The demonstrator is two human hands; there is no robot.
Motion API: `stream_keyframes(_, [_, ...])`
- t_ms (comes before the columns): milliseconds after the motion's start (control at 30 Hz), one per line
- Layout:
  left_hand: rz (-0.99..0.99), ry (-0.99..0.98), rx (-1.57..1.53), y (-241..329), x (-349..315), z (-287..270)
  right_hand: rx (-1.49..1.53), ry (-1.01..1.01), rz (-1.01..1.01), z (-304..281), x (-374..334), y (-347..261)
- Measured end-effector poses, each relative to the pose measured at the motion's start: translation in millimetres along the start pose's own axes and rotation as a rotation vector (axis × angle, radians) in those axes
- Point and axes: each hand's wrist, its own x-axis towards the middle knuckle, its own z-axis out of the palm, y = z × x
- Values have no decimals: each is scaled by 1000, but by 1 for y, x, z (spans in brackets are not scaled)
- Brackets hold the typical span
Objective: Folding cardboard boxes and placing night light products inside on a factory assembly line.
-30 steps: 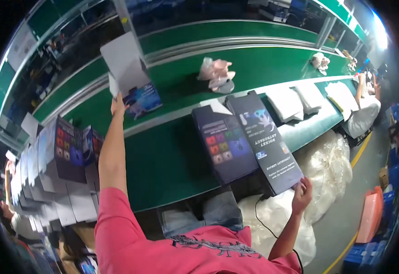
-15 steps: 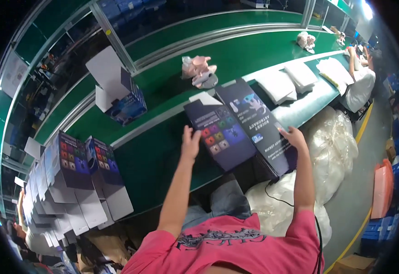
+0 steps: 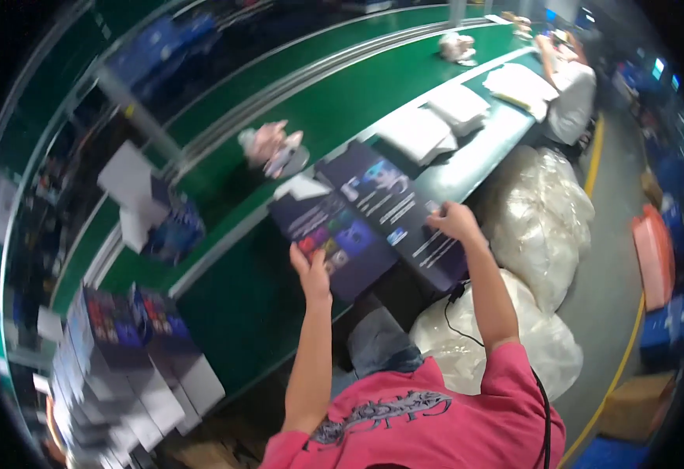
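Seemingly steadied from both sides

Left box, with coloured pictures on its face, lies flat on the desk, mid-frame. Right box lies alongside, long sides touching or nearly so.

Left hand at the left box's outer side, fingers spread and open, some over the printed face. Right hand at the right box's outer edge, fingers bent; blur hides whether they grip or merely touch. Laid this way, probably, so each hand can brace one outside edge and both faces stay in reach.

Containers: white flap juts from the left box's far end; inside not visible. Left of frame, open carton, pale flaps raised, contents hidden. Lower left, stacked cartons packed close, likely to save room; interiors unreadable. Upper middle, pink-and-grey bundle, apparently clear-wrapped. Right, translucent bags bulge with something pale, kind unclear.
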Motion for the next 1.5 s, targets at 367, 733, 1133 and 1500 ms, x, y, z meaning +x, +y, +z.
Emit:
stream_keyframes(367, [-107,1,41,13,-15,-2,-24,124,-16,-6,-13,-3])
stream_keyframes(733, [-62,45,33,6,-19,-1,35,273,-10,-30,-24,-21])
stream_keyframes(1133, [219,410,41,68,45,23,583,384,-306,-23,-37,-14])
stream_keyframes(1500, [387,663,-49,106,14,47,981,209,-656,72,8,27])
